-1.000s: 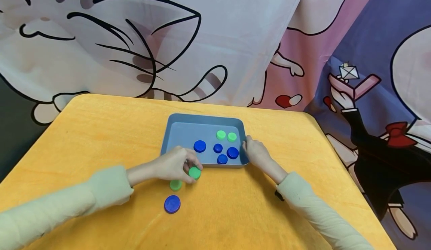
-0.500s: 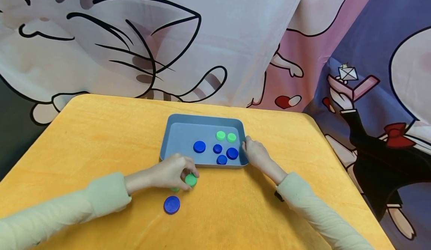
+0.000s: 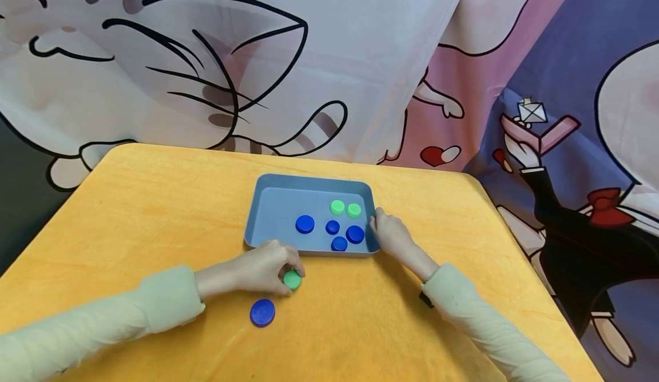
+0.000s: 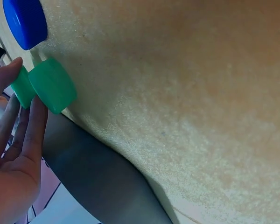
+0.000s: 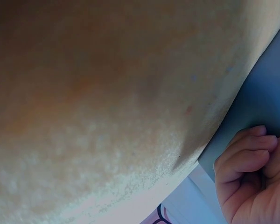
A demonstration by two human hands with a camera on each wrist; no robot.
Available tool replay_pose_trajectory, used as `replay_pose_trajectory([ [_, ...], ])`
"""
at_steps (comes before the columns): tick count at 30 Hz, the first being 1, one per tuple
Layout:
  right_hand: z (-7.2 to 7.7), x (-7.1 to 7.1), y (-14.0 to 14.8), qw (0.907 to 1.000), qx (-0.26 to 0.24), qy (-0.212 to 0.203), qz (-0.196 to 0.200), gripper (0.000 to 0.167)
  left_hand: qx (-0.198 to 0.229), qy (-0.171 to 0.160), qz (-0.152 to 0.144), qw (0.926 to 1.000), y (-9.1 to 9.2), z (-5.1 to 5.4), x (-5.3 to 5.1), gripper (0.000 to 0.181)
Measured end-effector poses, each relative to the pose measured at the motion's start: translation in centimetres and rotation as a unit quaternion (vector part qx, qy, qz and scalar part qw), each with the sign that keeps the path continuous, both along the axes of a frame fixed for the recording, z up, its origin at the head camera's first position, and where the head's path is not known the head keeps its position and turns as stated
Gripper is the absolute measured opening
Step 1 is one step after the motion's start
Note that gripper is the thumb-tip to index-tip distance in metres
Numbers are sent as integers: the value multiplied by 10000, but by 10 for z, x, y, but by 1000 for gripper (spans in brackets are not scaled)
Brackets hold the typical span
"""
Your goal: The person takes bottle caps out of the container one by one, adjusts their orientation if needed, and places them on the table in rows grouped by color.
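In the head view my left hand (image 3: 259, 267) pinches a green bottle cap (image 3: 292, 280) by its edge, low over the table in front of the tray. The left wrist view shows a second green bottle cap (image 4: 53, 86) close against the pinched one; my hand hides it from the head camera. A larger blue bottle cap (image 3: 262, 313) lies nearer the table's front. My right hand (image 3: 392, 233) grips the right rim of the blue-grey tray (image 3: 275, 199), its fingers (image 5: 245, 161) curled against the outer wall; the thumb is hidden in the right wrist view.
Inside the tray's right half lie a pair of green caps (image 3: 337, 207) and several blue caps (image 3: 305, 224) of different sizes. The yellow table (image 3: 154, 210) ends at a cartoon-printed cloth (image 3: 370, 73) behind it.
My left hand has come down and slightly toward me with the green cap. The second green cap has passed out of sight behind that hand. My right hand stays at the tray.
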State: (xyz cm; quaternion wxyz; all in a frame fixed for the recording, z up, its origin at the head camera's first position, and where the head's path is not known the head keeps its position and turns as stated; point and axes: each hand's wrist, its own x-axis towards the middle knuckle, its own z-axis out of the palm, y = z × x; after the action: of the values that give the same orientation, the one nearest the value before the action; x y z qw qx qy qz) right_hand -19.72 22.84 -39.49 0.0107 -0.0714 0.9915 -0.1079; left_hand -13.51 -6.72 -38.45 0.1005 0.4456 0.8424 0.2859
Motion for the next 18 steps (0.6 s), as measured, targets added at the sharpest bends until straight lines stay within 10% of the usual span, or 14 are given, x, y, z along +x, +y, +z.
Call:
replay_pose_trajectory([
  [18,0,-1,0,10000,-22,4,27,23,-178,201,-188,9995,0,-6,1,25],
])
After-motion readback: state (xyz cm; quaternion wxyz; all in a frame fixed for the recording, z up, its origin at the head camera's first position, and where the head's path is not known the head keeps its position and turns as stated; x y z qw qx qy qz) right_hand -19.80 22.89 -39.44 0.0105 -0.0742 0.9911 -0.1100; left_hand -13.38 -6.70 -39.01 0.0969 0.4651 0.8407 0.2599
